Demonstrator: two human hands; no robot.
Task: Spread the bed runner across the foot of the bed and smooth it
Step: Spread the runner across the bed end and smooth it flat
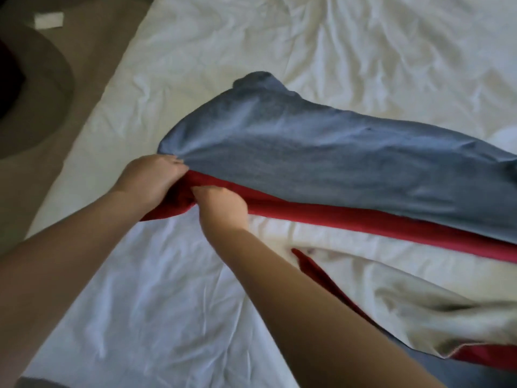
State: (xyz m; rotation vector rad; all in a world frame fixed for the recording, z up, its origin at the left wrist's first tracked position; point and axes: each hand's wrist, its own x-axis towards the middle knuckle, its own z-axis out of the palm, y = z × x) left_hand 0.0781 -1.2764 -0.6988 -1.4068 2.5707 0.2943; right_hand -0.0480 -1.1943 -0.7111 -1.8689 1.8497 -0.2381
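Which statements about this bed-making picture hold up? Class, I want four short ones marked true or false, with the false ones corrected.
1. The left hand and the right hand both grip the bed runner at one end. True.
2. The bed runner lies flat and smooth on the bed. False: it is bunched and folded, with part of its pale underside turned up.
3. The sheet beneath it is white and creased. True.
4. The bed runner's top is green with a yellow border. False: it is blue-grey with a red border.
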